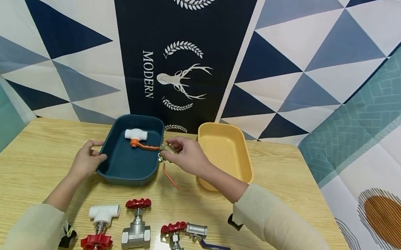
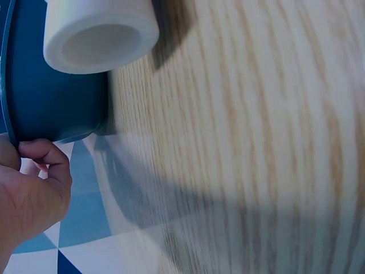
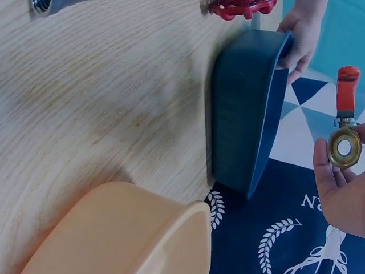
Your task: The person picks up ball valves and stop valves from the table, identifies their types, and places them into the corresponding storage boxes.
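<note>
Right hand (image 1: 190, 155) pinching brass valve (image 1: 167, 148) at right rim of blue bin (image 1: 125, 182), long axis of red lever (image 1: 170, 176) slanting rightward toward the person, open end facing the right wrist camera, left hand (image 1: 89, 159) gripping the bin's left rim

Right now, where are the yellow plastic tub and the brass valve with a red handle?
Yellow plastic tub (image 1: 225, 152), head view: bare inside bottom.
Brass valve with a red handle (image 3: 344, 133), right wrist view: top of its brass ring.
</note>
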The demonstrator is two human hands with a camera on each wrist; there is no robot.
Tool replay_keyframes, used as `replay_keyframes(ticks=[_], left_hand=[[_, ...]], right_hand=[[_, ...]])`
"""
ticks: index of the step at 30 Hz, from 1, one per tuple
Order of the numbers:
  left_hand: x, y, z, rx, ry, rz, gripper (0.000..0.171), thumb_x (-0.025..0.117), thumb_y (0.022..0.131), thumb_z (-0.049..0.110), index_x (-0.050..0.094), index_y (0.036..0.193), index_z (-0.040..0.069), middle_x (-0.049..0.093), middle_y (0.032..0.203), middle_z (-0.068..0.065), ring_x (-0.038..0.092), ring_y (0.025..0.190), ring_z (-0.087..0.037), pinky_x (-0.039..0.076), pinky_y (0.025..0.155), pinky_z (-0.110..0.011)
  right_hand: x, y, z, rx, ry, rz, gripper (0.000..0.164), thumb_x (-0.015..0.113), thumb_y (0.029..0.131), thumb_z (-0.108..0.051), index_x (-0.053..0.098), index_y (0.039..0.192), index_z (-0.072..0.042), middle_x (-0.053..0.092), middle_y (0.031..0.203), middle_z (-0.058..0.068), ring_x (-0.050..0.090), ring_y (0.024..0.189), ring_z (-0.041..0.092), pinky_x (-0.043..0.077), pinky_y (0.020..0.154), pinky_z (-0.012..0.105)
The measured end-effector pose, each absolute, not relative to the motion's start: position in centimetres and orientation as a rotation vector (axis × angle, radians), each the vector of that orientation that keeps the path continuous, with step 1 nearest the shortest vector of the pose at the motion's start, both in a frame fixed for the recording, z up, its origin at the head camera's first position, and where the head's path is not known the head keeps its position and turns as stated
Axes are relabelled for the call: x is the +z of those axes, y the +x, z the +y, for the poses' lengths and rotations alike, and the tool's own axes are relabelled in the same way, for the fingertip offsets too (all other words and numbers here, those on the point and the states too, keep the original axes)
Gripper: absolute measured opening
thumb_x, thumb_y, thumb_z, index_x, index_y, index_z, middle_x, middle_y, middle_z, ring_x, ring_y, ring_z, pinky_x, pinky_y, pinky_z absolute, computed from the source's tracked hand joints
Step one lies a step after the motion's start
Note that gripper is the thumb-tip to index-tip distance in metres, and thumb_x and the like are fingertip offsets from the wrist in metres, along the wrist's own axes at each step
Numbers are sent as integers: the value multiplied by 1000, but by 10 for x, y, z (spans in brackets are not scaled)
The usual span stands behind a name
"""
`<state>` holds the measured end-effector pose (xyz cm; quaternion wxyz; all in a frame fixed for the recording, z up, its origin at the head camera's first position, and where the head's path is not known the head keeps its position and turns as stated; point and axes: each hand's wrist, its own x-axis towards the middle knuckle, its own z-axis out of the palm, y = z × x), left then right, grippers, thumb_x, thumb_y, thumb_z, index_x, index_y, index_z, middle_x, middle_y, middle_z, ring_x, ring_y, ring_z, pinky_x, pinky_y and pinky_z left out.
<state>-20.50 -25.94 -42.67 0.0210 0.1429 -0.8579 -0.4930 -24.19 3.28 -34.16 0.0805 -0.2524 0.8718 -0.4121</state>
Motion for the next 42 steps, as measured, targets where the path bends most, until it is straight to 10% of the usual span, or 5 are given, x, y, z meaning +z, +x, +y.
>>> replay_keyframes(ticks=[42], left_hand=[[-424,-204,-259,-1570,446,-2637,46,52,90,8,41,134,0,43,80,-3,41,72,-14,40,56,-22]], right_hand=[[-340,-258,7,-1182,-712,2660,38,68,84,-29,63,118,-11,65,103,3,58,88,14,48,68,20]])
